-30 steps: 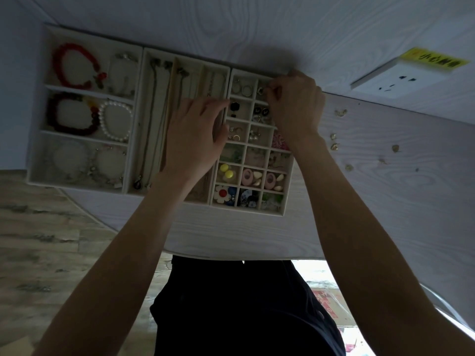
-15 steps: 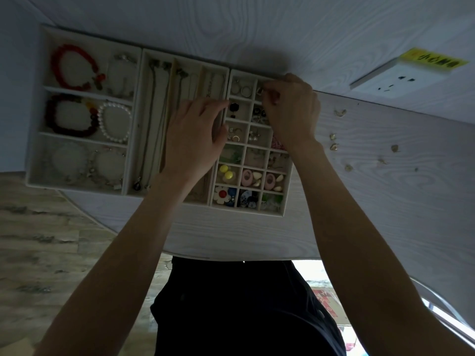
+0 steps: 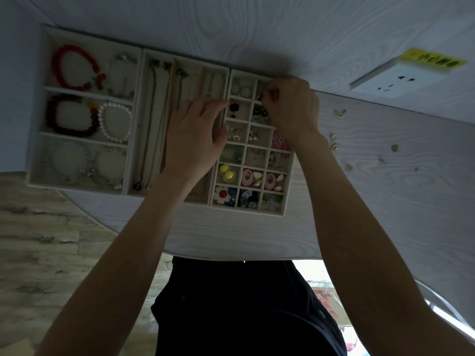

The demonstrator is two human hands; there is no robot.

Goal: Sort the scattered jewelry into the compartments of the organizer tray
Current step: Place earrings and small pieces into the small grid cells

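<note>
**Hands over the gridded tray section**

The tray [image 3: 38, 160] lay on the white wood-grain table [image 3: 231, 235], its far edge against the wall. It comprised three sections. The left section held bracelets: a red one [image 3: 73, 68], a dark red one [image 3: 69, 116] and a pearl one [image 3: 115, 123], with paler ones nearer the person. The middle section held necklaces [image 3: 154, 119] laid lengthwise in long compartments. The right section was a grid of small cells containing rings [image 3: 243, 89], yellow studs [image 3: 226, 172], pink ovals [image 3: 248, 176], a flower piece [image 3: 222, 194] and other small items.

The left hand [image 3: 195, 140] rested palm down where the middle and right sections met, fingers loosely extended and close together, fingertips at a cell with a black stud [image 3: 234, 107]. The right hand [image 3: 290, 106] was over the far right cells, fingers curled with thumb and fingertips drawn together at a cell's edge; whether they pinched an item could not be told, as the point of contact was dark and small.

Loose earrings [image 3: 334, 141] were scattered on the table right of the tray, apart from it. A wall socket [image 3: 393, 80] with a yellow label [image 3: 431, 60] was to the far right.
</note>
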